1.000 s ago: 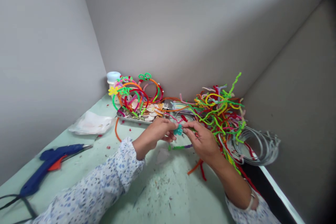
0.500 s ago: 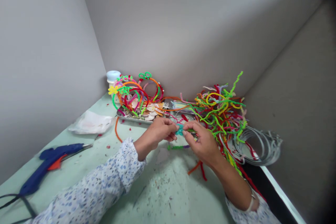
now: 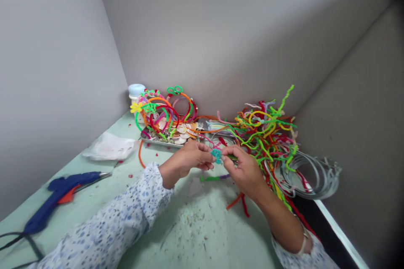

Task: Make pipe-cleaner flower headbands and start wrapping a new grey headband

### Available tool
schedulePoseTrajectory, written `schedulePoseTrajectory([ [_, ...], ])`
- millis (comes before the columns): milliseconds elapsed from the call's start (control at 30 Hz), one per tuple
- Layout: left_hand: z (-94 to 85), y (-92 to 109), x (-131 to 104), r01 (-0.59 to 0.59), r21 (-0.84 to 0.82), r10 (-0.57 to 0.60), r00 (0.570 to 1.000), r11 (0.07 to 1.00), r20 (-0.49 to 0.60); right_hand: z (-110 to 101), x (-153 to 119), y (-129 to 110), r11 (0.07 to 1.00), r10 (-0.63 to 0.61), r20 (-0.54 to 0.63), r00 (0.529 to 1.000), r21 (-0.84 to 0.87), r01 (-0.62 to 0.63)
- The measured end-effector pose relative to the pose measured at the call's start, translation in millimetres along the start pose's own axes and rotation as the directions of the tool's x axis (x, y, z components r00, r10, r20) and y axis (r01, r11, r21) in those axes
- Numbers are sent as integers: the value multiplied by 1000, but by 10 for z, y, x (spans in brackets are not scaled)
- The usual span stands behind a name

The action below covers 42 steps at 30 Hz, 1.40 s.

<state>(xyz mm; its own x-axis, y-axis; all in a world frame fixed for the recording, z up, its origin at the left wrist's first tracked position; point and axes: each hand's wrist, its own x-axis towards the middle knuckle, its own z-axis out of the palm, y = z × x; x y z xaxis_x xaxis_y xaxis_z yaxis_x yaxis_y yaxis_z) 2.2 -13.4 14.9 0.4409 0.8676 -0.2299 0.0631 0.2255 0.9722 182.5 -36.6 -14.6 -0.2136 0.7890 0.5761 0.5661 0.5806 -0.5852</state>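
Observation:
Between my two hands is a small teal pipe-cleaner flower (image 3: 216, 155), raised over the middle of the table (image 3: 195, 227). My left hand (image 3: 196, 156) pinches its left side between thumb and fingers. From the right, my right hand (image 3: 241, 170) grips its other edge with thumb and forefinger. Below them a green and purple pipe cleaner (image 3: 214, 178) lies on the table, partly hidden by my right hand. Just behind the hands stands a metal tray (image 3: 164, 143) of shell-like pieces, with colourful pipe-cleaner headbands on top.
A blue glue gun (image 3: 57, 201) with a black cord lies at the left, near a clear plastic bag (image 3: 110, 147). Tangled pipe cleaners (image 3: 268, 130) heap up at the right beside grey metal hoops (image 3: 315, 176). Grey panels (image 3: 221, 42) enclose the table.
The teal flower now shows more openly between the fingertips, its petals turned toward me. My right hand has shifted slightly to the right; the left has barely moved.

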Motion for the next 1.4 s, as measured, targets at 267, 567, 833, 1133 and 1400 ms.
schedulePoseTrajectory([
  [267, -4, 20, -30, 25, -31, -24, 999, 999, 49, -17, -9, -27, 1000, -8, 9, 1000, -3, 8],
  [567, 16, 6, -15, 13, -59, -13, 1000, 998, -4, -15, -8, -11, 1000, -19, 23, 1000, 2, 19],
  [833, 62, -30, -4, -19, 1, 19, 999, 1000, -27, -3, 1, -70, 987, 158, 7, 987, 20, -158],
  [1133, 105, -18, -2, -12, 22, 13, 999, 1000, -40, 24, 21, -90, 993, 113, -31, 993, 40, -112],
  [1400, 99, -10, -13, 4, 5, -4, 999, 1000, -41, 25, 23, -83, 993, 91, 5, 996, 74, -91],
])
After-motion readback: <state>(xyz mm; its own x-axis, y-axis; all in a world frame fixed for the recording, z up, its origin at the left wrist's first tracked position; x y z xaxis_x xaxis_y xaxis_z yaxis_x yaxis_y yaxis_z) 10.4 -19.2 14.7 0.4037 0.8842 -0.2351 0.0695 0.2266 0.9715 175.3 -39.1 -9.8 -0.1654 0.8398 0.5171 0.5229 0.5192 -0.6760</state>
